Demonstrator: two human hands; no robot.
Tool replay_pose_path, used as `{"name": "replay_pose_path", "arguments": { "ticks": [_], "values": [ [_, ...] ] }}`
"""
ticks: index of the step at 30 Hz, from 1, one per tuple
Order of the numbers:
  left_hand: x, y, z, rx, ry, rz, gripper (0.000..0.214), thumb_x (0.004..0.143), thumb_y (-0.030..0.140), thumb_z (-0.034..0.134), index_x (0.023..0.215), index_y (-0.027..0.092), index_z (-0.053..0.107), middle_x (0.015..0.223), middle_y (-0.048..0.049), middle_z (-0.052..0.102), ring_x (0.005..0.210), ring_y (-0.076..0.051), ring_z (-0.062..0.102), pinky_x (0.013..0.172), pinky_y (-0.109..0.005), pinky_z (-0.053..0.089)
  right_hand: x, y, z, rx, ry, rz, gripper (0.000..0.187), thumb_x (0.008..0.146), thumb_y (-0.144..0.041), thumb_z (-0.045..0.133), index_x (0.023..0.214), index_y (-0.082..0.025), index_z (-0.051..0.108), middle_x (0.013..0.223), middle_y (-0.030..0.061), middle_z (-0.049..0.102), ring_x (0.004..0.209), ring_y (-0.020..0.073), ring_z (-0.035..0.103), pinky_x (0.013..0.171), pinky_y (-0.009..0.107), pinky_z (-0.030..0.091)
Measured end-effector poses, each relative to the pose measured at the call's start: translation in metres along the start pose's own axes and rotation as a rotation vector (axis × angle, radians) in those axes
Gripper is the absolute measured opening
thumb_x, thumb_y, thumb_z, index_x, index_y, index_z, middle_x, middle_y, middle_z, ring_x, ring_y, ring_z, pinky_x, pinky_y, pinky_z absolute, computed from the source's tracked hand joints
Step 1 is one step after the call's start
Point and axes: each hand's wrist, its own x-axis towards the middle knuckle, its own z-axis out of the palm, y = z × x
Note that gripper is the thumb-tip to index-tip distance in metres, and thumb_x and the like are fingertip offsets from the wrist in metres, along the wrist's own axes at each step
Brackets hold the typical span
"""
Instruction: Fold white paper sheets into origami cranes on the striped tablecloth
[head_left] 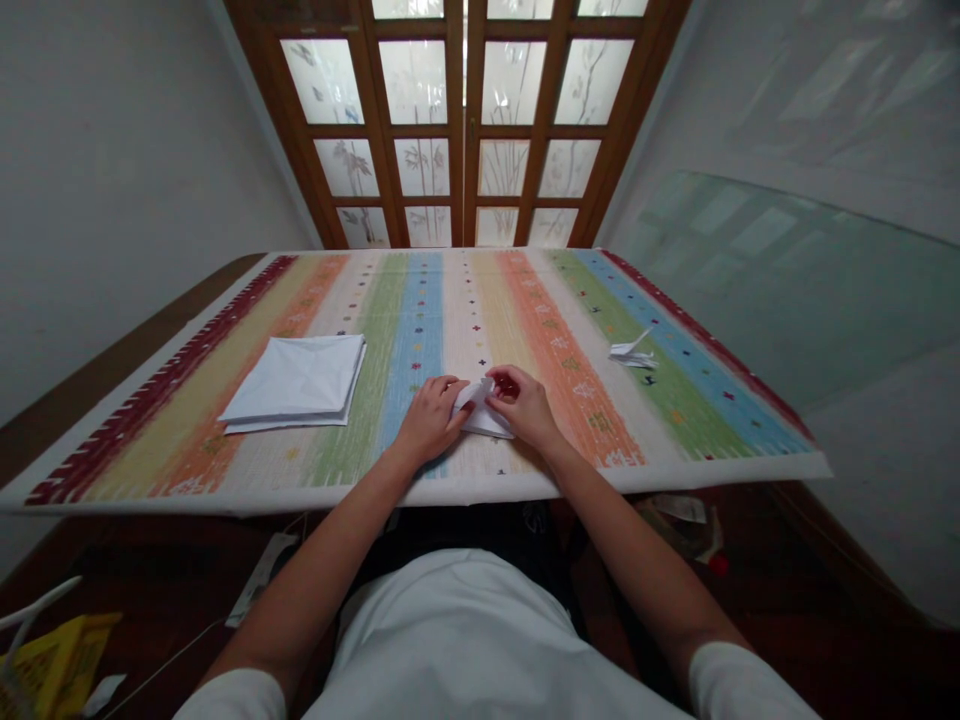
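Observation:
A small folded sheet of white paper (489, 422) lies near the table's front edge, one flap lifted between my hands. My left hand (433, 418) grips its left side, thumb toward the middle and fingers curled over it. From the right, my right hand (523, 402) pinches the raised flap between thumb and fingertips. Parts of the paper are hidden behind the fingers. To the left lies a stack of white square paper (300, 378). Over on the right rests a white folded paper figure (634, 352) with a thin upward point, like an origami crane.
A striped, multicoloured cloth (382, 440) covers the table. Beyond its far edge stand wooden doors with glass panes (463, 150). A greenish glass sheet (787, 290) leans along the right wall. On the floor at lower left are a yellow crate (60, 660) and a power strip (261, 580).

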Motion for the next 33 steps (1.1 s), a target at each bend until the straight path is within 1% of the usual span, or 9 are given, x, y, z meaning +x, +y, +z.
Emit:
{"name": "replay_pose_path", "arguments": {
  "ticks": [5,8,13,17,22,25,28,30,33],
  "values": [
    [0.0,-0.002,0.002,-0.037,0.073,-0.014,0.043,0.115,0.032,0.045,0.15,0.017,0.064,0.134,-0.0169,0.071,0.127,-0.031,0.065,0.115,-0.051,0.053,-0.001,-0.005,-0.001,-0.077,-0.037,-0.067,0.031,0.078,-0.011,0.067,0.106,-0.022,0.076,0.092,0.0026,0.076,0.083,0.0199,0.069,0.079,0.033,0.054],
    [0.0,-0.003,0.003,-0.055,0.076,-0.011,0.045,0.113,0.025,0.045,0.154,0.017,0.06,0.137,-0.0169,0.071,0.129,-0.03,0.065,0.117,-0.051,0.053,-0.002,-0.006,-0.001,-0.103,-0.087,-0.103,0.031,0.08,-0.011,0.067,0.107,-0.022,0.076,0.095,0.0037,0.078,0.086,0.0204,0.07,0.081,0.033,0.054],
    [-0.001,-0.007,0.004,-0.053,0.034,0.002,0.056,0.102,0.013,0.051,0.157,0.017,0.056,0.144,-0.0171,0.068,0.135,-0.031,0.062,0.122,-0.054,0.05,-0.004,-0.01,0.0,-0.1,-0.177,-0.15,0.02,0.092,-0.023,0.072,0.112,-0.022,0.075,0.103,0.0064,0.08,0.089,0.0209,0.072,0.082,0.033,0.057],
    [-0.002,-0.007,0.005,-0.044,-0.016,-0.003,0.064,0.095,0.01,0.051,0.158,0.017,0.054,0.146,-0.0174,0.066,0.138,-0.032,0.06,0.125,-0.055,0.048,-0.003,-0.007,0.001,-0.102,-0.179,-0.119,0.021,0.1,-0.023,0.064,0.117,-0.022,0.076,0.103,0.007,0.08,0.084,0.0194,0.072,0.076,0.031,0.057],
    [-0.003,-0.002,0.003,-0.033,-0.061,0.019,0.067,0.09,0.01,0.055,0.156,0.016,0.056,0.148,-0.0183,0.063,0.138,-0.033,0.057,0.126,-0.055,0.046,0.002,0.002,0.002,-0.163,-0.166,-0.115,0.026,0.091,-0.01,0.064,0.107,-0.021,0.081,0.106,0.0074,0.081,0.078,0.0168,0.07,0.077,0.029,0.056],
    [-0.003,0.001,-0.002,-0.038,-0.089,0.047,0.057,0.09,0.014,0.057,0.146,0.017,0.061,0.143,-0.0167,0.066,0.132,-0.034,0.059,0.121,-0.055,0.048,0.004,0.004,0.0,-0.209,-0.159,-0.081,0.031,0.088,-0.004,0.061,0.097,-0.022,0.085,0.095,0.0054,0.082,0.078,0.0175,0.069,0.082,0.031,0.056],
    [-0.003,0.003,-0.007,-0.062,-0.114,0.063,0.033,0.096,0.018,0.053,0.125,0.019,0.069,0.129,-0.0137,0.072,0.121,-0.033,0.063,0.115,-0.054,0.051,0.004,0.003,-0.004,-0.236,-0.158,-0.023,0.036,0.089,-0.002,0.056,0.094,-0.022,0.086,0.084,0.0036,0.079,0.076,0.0181,0.069,0.083,0.032,0.054],
    [-0.002,0.002,-0.007,-0.07,-0.095,0.046,0.023,0.101,0.021,0.051,0.112,0.021,0.07,0.125,-0.0132,0.073,0.119,-0.032,0.065,0.114,-0.054,0.052,0.004,0.002,-0.006,-0.269,-0.16,-0.008,0.032,0.091,-0.004,0.059,0.092,-0.021,0.086,0.085,0.0046,0.078,0.078,0.0185,0.068,0.083,0.033,0.054],
    [-0.001,-0.001,-0.003,-0.063,-0.074,0.027,0.013,0.099,0.022,0.059,0.104,0.021,0.07,0.126,-0.0142,0.072,0.122,-0.033,0.065,0.114,-0.055,0.052,0.002,0.001,-0.006,-0.368,-0.194,-0.032,0.02,0.09,-0.01,0.069,0.096,-0.02,0.085,0.095,0.0073,0.076,0.084,0.0197,0.067,0.085,0.034,0.053]
  ]
}}
